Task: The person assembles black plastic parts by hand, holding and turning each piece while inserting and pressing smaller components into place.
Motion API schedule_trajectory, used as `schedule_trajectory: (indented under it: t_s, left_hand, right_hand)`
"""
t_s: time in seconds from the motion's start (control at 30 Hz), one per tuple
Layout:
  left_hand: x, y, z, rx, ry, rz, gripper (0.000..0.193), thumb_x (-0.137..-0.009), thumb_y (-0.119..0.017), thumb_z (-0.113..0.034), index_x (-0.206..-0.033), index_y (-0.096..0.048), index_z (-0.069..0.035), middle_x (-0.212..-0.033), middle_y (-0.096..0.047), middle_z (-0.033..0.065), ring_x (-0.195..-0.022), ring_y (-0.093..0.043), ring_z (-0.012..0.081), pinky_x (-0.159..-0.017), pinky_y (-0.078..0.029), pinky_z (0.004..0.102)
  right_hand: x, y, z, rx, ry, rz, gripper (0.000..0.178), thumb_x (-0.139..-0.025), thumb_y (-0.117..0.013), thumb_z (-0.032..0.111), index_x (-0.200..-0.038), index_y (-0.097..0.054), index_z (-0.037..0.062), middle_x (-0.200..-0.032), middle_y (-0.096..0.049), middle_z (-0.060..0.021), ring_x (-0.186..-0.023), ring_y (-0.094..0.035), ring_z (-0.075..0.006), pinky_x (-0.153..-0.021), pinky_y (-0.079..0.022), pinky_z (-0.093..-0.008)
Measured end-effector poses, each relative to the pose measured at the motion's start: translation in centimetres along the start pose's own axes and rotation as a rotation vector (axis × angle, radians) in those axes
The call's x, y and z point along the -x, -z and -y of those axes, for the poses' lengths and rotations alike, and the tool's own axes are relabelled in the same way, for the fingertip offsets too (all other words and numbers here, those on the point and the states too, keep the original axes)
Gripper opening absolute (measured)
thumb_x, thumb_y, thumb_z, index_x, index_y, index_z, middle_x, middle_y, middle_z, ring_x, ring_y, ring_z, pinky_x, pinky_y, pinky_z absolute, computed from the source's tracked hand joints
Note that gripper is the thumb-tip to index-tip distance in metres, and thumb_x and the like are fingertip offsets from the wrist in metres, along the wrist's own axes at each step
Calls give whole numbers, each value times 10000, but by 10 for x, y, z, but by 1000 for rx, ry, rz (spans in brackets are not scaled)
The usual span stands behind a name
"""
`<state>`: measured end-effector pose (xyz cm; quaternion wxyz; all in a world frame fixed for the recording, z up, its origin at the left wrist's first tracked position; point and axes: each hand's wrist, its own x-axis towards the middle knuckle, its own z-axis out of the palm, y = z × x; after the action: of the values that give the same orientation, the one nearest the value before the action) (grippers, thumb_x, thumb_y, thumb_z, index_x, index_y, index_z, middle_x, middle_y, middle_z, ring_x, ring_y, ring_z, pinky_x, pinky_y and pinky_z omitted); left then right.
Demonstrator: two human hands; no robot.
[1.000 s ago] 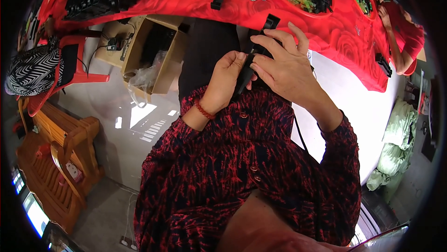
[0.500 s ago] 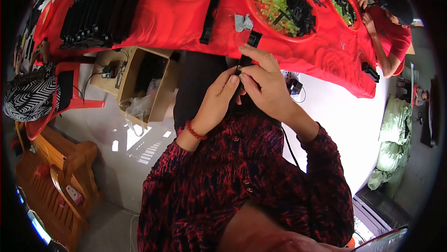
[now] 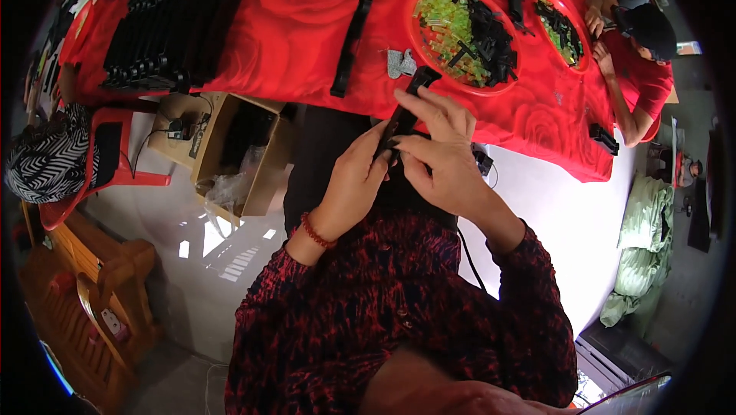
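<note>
In front of my body, just off the table's near edge, my left hand (image 3: pixel 354 179) is closed round a long black plastic bar (image 3: pixel 400 114). The bar slants up to the right, its wider far end reaching the table edge. My right hand (image 3: pixel 451 166) is on the same bar, thumb and forefinger pinched at its middle and the other fingers stretched over its upper part. Whether a small piece sits between those fingertips is hidden. Beyond the bar, a crumpled grey scrap (image 3: pixel 400 63) and another long black bar (image 3: pixel 352 47) lie on the red tablecloth (image 3: pixel 299 13).
A red-rimmed tray (image 3: pixel 412 24) holds yellow-green and black small parts; a smaller tray (image 3: pixel 587 51) stands farther right. Stacked black bars (image 3: pixel 149 39) fill the table's left. A cardboard box (image 3: pixel 264 177) sits below. A co-worker in a red shirt (image 3: pixel 640 85) sits at the right.
The bar has tilted so more of its far end shows, and my right fingers have spread along it. The whole table has shifted slightly lower in view.
</note>
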<state>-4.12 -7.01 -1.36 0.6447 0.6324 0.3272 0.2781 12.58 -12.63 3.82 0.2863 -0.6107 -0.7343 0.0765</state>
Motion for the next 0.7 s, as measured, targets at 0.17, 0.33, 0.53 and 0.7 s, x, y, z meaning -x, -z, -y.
schedule_trajectory:
  t_s: [0.17,0.33,0.53,0.7]
  left_hand:
    - [-9,-1,-15,-26,-37,12,363,-1023,-517,-151,-1349,-503,8,-972,-616,115,-763,-604,150,-691,-507,291]
    - [-8,-4,-9,24,36,4,343,-1052,-485,-224,-1291,-521,19,-946,-653,104,-782,-641,144,-679,-516,289]
    - [-5,-5,-9,93,131,18,334,-1069,-447,-220,-1285,-498,30,-1041,-680,79,-860,-627,104,-759,-521,252]
    - [-5,-4,-2,169,123,29,317,-1059,-472,-204,-1268,-507,32,-1084,-673,85,-869,-624,102,-775,-523,250]
  right_hand:
    - [-5,1,10,350,-5,-108,317,-722,-661,41,-1038,-680,58,-1405,-516,-98,-1308,-444,-309,-1094,-282,-513]
    - [-3,4,-2,-67,15,-245,329,-779,-604,-77,-1078,-667,43,-1217,-647,-124,-1137,-616,-293,-1048,-391,-475]
    - [-9,-8,-17,-376,-278,-435,387,-916,-563,-42,-1302,-536,-24,-1325,-563,-185,-1158,-601,-274,-1003,-450,-349]
    - [-26,-26,-19,-701,-420,-432,444,-1019,-541,144,-1394,-419,-60,-1305,-556,-168,-1144,-603,-226,-985,-461,-324]
